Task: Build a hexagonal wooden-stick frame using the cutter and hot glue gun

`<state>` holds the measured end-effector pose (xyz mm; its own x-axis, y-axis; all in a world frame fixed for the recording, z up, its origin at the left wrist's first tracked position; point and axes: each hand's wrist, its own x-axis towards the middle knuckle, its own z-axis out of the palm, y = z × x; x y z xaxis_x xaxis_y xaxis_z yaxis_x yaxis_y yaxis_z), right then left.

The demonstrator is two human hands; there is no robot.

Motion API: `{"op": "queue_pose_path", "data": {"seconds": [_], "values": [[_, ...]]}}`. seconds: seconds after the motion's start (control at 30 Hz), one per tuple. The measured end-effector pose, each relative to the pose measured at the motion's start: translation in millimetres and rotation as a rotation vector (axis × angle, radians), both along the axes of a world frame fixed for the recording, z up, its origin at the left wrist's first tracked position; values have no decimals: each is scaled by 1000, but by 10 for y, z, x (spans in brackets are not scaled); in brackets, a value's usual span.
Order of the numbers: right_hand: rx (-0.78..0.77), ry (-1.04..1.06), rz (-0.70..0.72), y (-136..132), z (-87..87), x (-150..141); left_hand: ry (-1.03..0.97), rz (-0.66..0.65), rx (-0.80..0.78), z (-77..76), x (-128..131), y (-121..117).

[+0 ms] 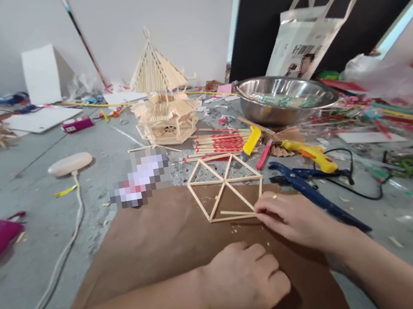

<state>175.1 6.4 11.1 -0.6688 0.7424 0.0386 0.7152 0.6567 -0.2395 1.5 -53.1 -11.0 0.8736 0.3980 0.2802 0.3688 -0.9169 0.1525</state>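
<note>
stick frame [224,181] with crossing spokes lies partly on a brown sheet [147,249] in the head view, just ahead and left of the right grip [298,218]. that grip's thumb and fingertips are pinched together on the stick frame's near right corner. a thin stick [234,212] slants inside, one end by those fingertips. the left grip [247,282] is curled, on the near side of the right grip; its fingertips are hidden, so i cannot tell whether it holds anything. blue pliers [311,192] lie just right of the right grip.
</note>
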Motion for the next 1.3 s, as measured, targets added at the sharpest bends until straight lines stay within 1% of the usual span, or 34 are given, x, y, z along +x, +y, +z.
{"op": "queue_pose_path", "data": {"seconds": [0.07, 0.2, 0.33, 0.83, 0.97, 1.1, 1.2, 1.3], "values": [[-9, 17, 44, 3, -82, -63, 4, 4, 7, -5, -5, 8], [18, -23, 54, 23, -174, -104, 14, 10, 15, -17, -10, 38], [54, -62, 35, 21, -193, -125, 28, 21, 8, -24, -8, 51], [65, -111, 3, 17, -234, -164, 38, 32, -8, -39, -20, 63], [77, -133, 15, 25, -258, -158, 38, 53, -4, -42, -14, 51], [69, -115, 33, 23, -248, -151, 27, 121, 16, -10, -37, 89], [36, -107, 39, 11, -221, -154, 20, 254, 46, 26, -96, 197], [19, -98, 32, 4, -215, -162, 60, 380, 58, 29, -172, 341]]}}
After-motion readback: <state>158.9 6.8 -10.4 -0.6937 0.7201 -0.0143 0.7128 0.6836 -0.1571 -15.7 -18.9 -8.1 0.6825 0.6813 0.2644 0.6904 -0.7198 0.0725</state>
